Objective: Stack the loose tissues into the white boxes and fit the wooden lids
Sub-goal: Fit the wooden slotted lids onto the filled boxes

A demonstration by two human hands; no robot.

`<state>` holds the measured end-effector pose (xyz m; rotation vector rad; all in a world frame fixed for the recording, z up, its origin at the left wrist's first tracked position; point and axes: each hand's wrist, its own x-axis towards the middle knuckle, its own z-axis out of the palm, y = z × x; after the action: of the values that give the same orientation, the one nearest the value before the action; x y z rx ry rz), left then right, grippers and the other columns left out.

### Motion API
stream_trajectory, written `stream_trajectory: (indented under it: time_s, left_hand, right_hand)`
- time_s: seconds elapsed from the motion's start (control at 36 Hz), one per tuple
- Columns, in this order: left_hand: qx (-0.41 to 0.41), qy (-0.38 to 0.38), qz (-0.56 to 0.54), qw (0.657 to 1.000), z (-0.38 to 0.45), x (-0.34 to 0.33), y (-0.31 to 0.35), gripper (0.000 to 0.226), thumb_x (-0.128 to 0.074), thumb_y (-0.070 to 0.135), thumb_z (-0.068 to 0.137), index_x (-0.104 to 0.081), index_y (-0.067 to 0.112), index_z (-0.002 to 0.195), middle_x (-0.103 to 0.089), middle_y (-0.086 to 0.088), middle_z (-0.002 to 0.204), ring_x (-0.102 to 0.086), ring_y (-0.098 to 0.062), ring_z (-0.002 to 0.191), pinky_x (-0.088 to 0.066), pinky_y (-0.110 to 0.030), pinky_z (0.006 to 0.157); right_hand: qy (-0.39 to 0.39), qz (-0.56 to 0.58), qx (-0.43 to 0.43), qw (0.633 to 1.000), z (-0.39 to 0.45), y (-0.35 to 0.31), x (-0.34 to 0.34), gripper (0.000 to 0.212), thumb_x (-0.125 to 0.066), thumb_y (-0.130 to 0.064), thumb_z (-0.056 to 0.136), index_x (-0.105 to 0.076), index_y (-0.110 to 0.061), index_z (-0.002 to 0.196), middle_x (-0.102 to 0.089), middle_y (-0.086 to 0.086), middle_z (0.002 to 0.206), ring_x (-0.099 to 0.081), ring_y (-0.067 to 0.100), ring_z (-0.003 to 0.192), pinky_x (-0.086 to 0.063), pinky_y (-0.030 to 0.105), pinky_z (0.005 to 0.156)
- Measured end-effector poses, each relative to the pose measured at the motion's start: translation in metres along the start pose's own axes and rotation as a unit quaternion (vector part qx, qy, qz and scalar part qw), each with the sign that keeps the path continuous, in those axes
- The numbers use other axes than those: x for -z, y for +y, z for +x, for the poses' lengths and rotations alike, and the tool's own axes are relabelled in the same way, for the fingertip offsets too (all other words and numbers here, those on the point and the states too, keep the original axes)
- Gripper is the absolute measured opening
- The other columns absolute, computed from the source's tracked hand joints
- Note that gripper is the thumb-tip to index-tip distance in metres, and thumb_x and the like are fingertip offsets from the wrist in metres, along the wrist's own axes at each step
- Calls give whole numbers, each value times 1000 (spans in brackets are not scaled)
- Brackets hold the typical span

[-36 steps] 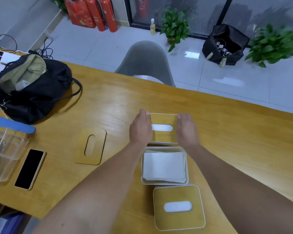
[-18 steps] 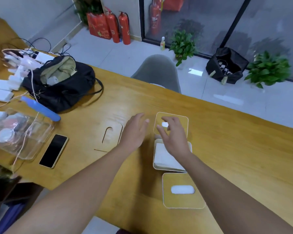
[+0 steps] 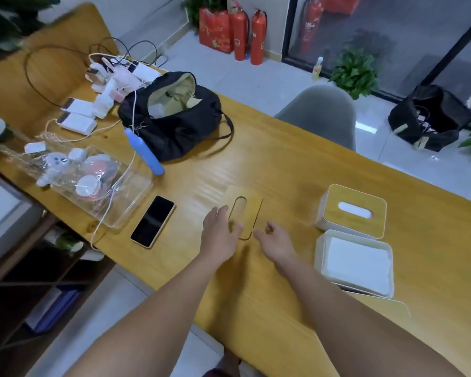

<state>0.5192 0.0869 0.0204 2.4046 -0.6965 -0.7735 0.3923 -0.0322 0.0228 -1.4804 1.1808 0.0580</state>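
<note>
- Your left hand (image 3: 220, 232) reaches over the loose wooden lid (image 3: 244, 210), fingers straight and slightly spread, the tips at the lid's left edge beside its oval slot; whether they press the wood you cannot tell.
- Your right hand (image 3: 276, 240) hangs just right of the lid's near corner, fingers loosely curled and holding nothing.
- The lid lies flat on the wooden surface (image 3: 283, 172), well left of the white boxes.
- The far white box (image 3: 351, 210) already carries its wooden lid, with white tissue showing in the slot.
- The open white box (image 3: 354, 263) sits just nearer, touching or almost touching the closed one, with a stack of tissues (image 3: 356, 261) lying flat inside it.
- At the near right, a pale edge of a third box (image 3: 392, 304) peeks from behind the open one; most of it is hidden.
- A phone (image 3: 152, 221) lies face up to the left of the lid, next to a clear plastic tray (image 3: 114, 197) holding small round items.
- A blue cylinder (image 3: 144, 151) rests against a black bag (image 3: 174, 123) farther back.
- Chargers and cables (image 3: 104, 88) clutter the far left of the surface.
</note>
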Motion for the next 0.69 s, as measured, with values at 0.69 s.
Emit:
stream_trajectory:
  time_s: [0.69]
  left_hand:
    - [109, 10, -284, 953, 18, 12, -10, 23, -65, 14, 108, -72, 29, 124, -74, 2, 116, -72, -24, 107, -60, -39, 83]
  right_hand:
    - [-44, 221, -108, 968, -13, 3, -21, 14, -75, -38, 98, -81, -28, 106, -82, -18, 100, -68, 11, 105, -50, 35, 84]
